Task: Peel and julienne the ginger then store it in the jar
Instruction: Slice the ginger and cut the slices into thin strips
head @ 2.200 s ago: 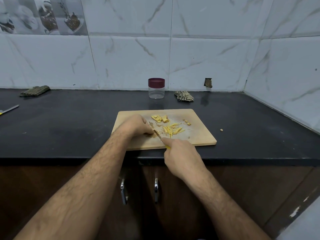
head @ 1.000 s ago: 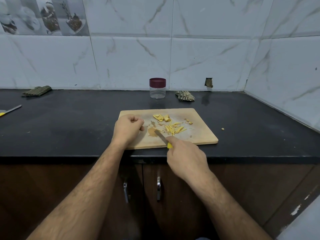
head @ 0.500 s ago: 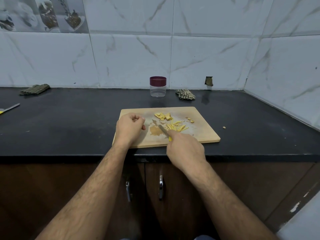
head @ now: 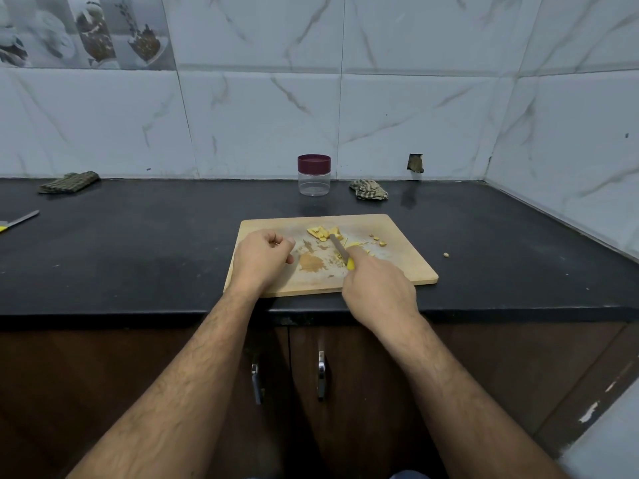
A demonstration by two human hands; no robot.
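Observation:
A wooden cutting board lies on the black counter. Yellow ginger slices sit near its far edge, with thin ginger strips just right of them, partly hidden by my right hand. My right hand grips a yellow-handled knife, its blade pointing up-left with the tip at the slices. My left hand rests on the board's left part, fingers curled into a loose fist with nothing visible in it. A clear jar with a maroon lid stands closed behind the board by the wall.
A damp brownish smear marks the board's middle. Small ginger bits lie at the right, one crumb on the counter. Folded cloths lie by the wall. A second knife is at the far left.
My left hand drew back from the ginger and curled into a fist. The knife swung from the cut strips up toward the slices at the far edge.

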